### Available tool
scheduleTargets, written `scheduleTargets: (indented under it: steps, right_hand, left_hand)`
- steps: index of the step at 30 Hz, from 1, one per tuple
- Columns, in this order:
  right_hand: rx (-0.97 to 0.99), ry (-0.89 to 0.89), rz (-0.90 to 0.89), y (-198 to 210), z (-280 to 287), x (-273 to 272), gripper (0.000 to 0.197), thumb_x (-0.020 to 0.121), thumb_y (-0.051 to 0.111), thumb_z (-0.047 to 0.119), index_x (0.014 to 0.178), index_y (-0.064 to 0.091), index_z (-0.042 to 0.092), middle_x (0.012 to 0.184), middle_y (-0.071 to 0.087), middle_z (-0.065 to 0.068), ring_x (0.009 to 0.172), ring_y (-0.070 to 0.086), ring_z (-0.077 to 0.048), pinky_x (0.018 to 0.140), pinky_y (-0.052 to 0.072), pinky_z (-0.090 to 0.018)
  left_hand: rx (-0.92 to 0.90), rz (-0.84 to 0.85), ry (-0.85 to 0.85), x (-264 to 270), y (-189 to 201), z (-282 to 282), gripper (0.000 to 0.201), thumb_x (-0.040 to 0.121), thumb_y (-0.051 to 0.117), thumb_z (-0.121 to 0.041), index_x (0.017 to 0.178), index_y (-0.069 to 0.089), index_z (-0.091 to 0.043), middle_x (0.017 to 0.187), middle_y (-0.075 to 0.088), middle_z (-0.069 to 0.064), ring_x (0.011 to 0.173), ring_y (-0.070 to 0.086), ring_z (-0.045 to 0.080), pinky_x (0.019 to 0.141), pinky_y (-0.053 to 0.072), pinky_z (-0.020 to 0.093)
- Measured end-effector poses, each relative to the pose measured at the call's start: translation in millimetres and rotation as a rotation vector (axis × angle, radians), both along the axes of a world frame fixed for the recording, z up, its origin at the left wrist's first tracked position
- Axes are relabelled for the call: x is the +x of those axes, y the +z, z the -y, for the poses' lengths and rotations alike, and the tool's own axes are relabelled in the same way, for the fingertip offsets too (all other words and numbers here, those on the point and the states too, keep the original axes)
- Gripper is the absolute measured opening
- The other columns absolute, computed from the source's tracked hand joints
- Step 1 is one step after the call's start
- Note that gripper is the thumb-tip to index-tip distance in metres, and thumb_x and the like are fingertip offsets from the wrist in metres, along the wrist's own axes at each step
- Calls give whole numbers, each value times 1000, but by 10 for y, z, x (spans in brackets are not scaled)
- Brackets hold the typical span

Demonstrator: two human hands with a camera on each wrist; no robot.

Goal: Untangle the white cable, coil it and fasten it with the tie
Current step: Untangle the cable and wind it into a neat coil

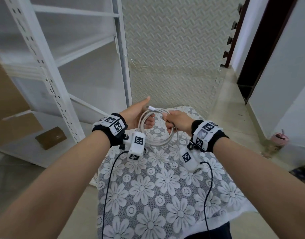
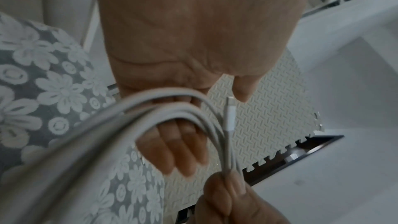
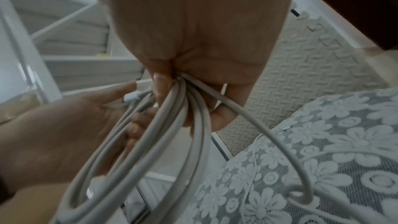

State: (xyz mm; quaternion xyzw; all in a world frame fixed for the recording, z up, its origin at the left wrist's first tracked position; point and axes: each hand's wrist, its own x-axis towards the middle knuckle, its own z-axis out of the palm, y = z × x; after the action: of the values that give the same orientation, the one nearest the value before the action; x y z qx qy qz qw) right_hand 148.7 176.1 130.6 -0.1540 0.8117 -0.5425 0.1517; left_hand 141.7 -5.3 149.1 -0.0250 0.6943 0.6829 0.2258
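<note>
The white cable (image 1: pixel 158 128) is already wound into loops, held up over the far end of the flower cloth (image 1: pixel 148 187), at 12 o'clock. The right hand (image 1: pixel 177 120) squeezes the loops tight. The left hand (image 1: pixel 136 116) is loose, fingers inside the loops. No tie shows, so tying is left.

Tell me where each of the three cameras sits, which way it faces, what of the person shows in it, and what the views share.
Head: worn on the head, looking forward and down; shows both forearms, the left hand and right hand holding the white cable above the lace tablecloth.
Left wrist: looks along the left hand's palm towards the connector; right fingertips enter below.
Right wrist: looks along the right hand, which grips the coil's loops.
Shared: all show the cable, both hands and the tablecloth.
</note>
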Motion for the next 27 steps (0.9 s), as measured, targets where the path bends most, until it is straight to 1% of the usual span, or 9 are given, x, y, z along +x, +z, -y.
scheduleTargets:
  steps: [3,6,10,12,16,19,21,23,27]
  right_hand:
    - [97,80,-19,36,56,27,32,102,36,20,71,40,14,54,37,1,47,43,-11,48,44,-18]
    - [220,128,-61,64,104,37,32,101,37,18,70,43,13,58,39,-2,50,45,-13,52,46,-20]
    - [293,198,-66,77,138,15,27,101,38,18,78,49,8,59,42,-2,51,45,-17,58,44,-29]
    - [291,205,-52,68,148,-10,27,100,38,16,77,48,6,58,41,-2,51,44,-17,58,44,-30]
    - [248,213,-73,68,140,-36,31,101,39,17,71,45,8,56,41,-2,50,46,-14,58,46,-27]
    - [157,187,-84,97,118,-54,27,100,43,19,75,48,10,58,46,-4,48,49,-13,54,49,-24]
    - [119,148,-103,117,97,-61,25,99,45,22,78,52,11,59,52,-6,44,53,-10,51,48,-18]
    - [129,113,-111,137,67,-66,29,99,45,31,80,56,12,60,58,-5,46,55,-10,50,45,-15]
    - [149,6,-123,121,-7,-91,46,97,38,49,75,63,17,61,62,1,52,55,-11,50,42,-22]
  left_hand:
    - [-163,-37,-47,-41,75,-33,65,90,41,-63,87,64,-2,69,69,9,59,65,18,57,53,24]
    - [-383,-61,-167,-27,146,-114,62,91,42,-60,84,65,-3,71,69,10,60,64,17,60,52,25]
    - [-608,-24,-302,30,139,-214,60,94,35,-60,74,54,-7,47,56,2,43,54,14,55,48,26]
    - [-607,-10,-294,27,117,-229,58,94,35,-59,67,48,-10,44,45,-1,37,44,12,49,43,23]
    - [-586,-83,-256,14,90,-218,59,91,34,-65,62,39,-14,51,27,-2,34,27,8,43,35,20]
    - [-532,-168,-209,22,100,-211,58,91,37,-64,63,44,-14,51,24,-4,33,22,6,37,30,16]
    - [-475,-200,-166,35,109,-209,55,91,42,-61,65,47,-13,48,25,-6,33,21,6,36,27,16]
    - [-420,-205,-119,34,118,-187,51,90,47,-58,64,45,-15,45,25,-8,35,19,5,36,25,16]
    - [-323,-192,-22,9,148,-86,50,85,58,-55,54,39,-21,45,23,-10,37,19,6,35,24,18]
